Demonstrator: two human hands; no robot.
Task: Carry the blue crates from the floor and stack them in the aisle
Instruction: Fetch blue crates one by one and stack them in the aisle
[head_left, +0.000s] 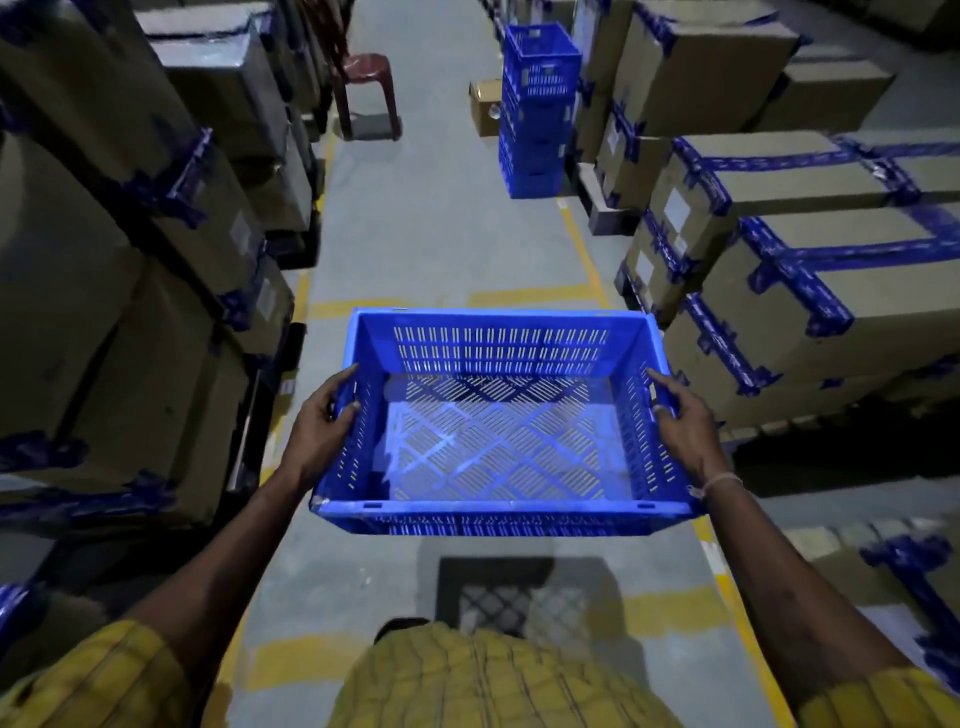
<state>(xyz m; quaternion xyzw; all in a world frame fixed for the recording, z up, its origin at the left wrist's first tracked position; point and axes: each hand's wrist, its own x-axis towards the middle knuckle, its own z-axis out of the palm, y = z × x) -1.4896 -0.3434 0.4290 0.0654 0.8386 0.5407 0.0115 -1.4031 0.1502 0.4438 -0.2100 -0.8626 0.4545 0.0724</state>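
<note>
the aisle floor (441, 234) runs straight ahead between walls of taped cardboard boxes (779, 270), left bare so there is room to walk with a load. far down on the right side stands the stack of blue crates (537, 109), set close against the boxes, probably so the walkway stays open; how many crates are in it is hard to count in this dim light. a dark red plastic chair (366, 83) sits opposite the stack at the left edge, and a small open carton (485, 104) lies just beside the stack.

nearer, the carried blue crate (498, 514) hangs level in the air in front of the person's body, empty, well short of the stack. it is held by its two short ends so the weight sits evenly and the open top stays up, ready to drop onto the pile.

the left hand (317, 421) clamps the left rim, thumb inside and fingers wrapped outside. the right hand (685, 421) grips the right rim the same way, a thin thread band (719, 483) at its wrist.
</note>
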